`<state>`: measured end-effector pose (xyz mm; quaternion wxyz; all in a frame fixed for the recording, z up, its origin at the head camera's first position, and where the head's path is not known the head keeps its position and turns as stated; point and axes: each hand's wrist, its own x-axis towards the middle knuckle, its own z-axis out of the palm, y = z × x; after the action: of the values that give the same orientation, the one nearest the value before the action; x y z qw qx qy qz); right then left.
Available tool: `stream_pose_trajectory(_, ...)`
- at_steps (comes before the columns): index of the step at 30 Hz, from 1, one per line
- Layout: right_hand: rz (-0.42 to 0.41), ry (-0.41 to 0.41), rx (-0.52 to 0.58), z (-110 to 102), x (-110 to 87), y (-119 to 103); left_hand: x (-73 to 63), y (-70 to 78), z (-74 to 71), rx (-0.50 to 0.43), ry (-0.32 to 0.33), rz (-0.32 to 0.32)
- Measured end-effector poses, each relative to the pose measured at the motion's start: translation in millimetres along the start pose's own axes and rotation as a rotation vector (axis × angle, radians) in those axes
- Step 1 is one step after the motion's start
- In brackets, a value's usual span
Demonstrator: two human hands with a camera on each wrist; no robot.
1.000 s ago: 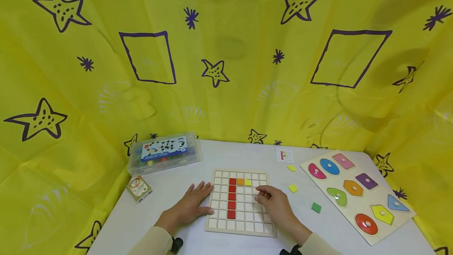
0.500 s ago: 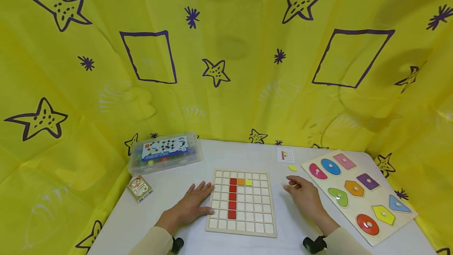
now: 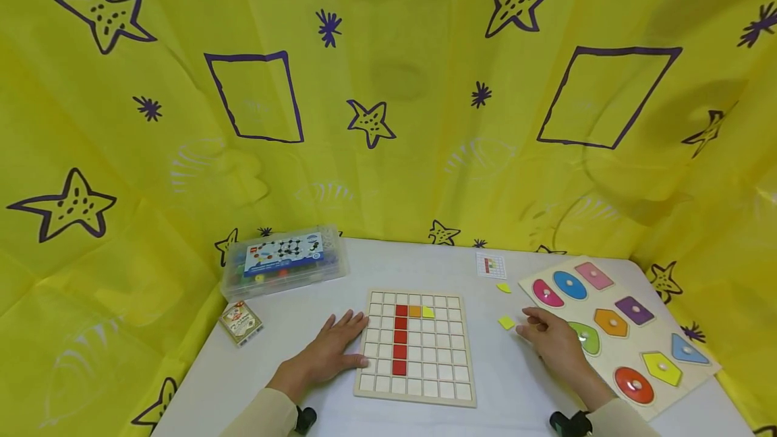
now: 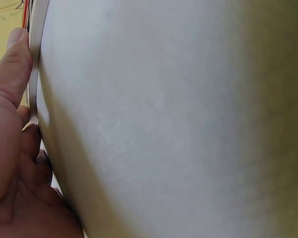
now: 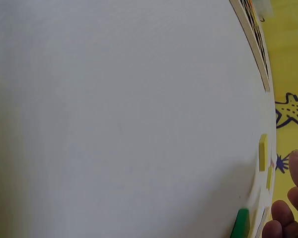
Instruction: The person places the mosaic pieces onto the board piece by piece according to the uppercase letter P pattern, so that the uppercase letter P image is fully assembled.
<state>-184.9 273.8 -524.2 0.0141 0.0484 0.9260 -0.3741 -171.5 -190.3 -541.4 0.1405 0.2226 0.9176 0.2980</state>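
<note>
A wooden grid board [image 3: 437, 357] lies at the middle of the table. One column of it holds several red tiles [image 3: 400, 337], with an orange tile [image 3: 415, 311] and a yellow tile [image 3: 427, 313] beside the top one. My left hand [image 3: 324, 349] rests spread on the table, fingers and thumb touching the board's left edge. Off to the right, my right hand [image 3: 554, 341] hovers with loosely bent fingers, holding nothing. A green tile [image 5: 241, 224] lies near its fingers in the right wrist view; the hand hides it in the head view. A yellow tile [image 3: 506, 322] lies left of that hand.
A yellow rounded piece [image 3: 503, 287] and a small pattern card [image 3: 490, 266] lie behind the right hand. The knobbed shape puzzle [image 3: 632, 349] covers the table's right side. At the back left stand a clear plastic case [image 3: 330, 258] and a small card box [image 3: 240, 324].
My right hand has moved from over the board's right side out to the right, past the yellow tile, now covering the green tile's place. The left hand stays put.
</note>
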Motion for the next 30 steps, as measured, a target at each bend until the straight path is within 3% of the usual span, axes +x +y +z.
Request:
stream_pose_trajectory(10, 0.055, -0.047, -0.078, -19.3, -15.8, 26.4, 0.4, 1.7, 0.3, -0.009, -0.008, -0.009)
stream_pose_trajectory(18, 0.092, -0.078, -0.102, -19.9, -33.2, 35.5, -0.3, 2.8, -0.2, -0.005, -0.009, -0.015)
stream_pose_trajectory(23, 0.092, -0.036, -0.107, -17.4, -35.1, 37.1, -0.1, 2.9, 0.0, -0.010, -0.010, -0.021)
stream_pose_trajectory(30, 0.027, 0.012, -0.116, -13.3, -32.6, 37.2, 0.2, 3.2, 0.5, -0.002, -0.014, -0.031)
